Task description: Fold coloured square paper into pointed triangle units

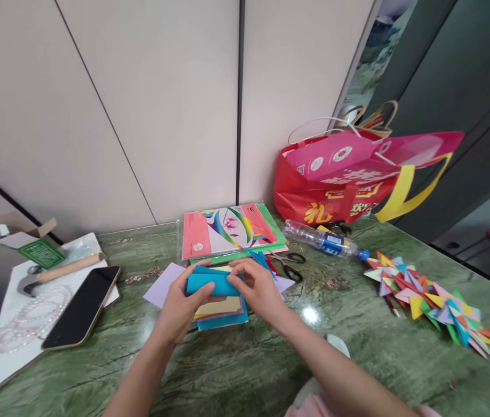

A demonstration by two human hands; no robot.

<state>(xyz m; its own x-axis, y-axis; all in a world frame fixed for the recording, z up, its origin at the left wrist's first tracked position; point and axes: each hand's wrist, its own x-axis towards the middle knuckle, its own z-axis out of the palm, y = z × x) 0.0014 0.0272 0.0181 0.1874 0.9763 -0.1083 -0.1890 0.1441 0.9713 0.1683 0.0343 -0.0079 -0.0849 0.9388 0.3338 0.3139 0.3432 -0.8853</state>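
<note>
Between my two hands is a blue sheet of paper (210, 282), bent over on itself. My left hand (183, 301) grips its left side, thumb in front and fingers behind. The right end is pinched by my right hand (257, 286), thumb against fingers. Below the blue paper lies a stack of coloured paper squares (223, 313), partly covered by my hands. A lilac paper square (162, 286) rests on the table to the left of my left hand. Just beyond my right hand are scissors with black handles (293, 266).
Behind my hands lies a pack of coloured paper (227, 231). A plastic bottle (323, 240) and a red gift bag (336, 185) are at the back right. Folded paper stars (427, 295) lie right. On the left are a phone (82, 307), a hammer (60, 271) and beads (32, 318).
</note>
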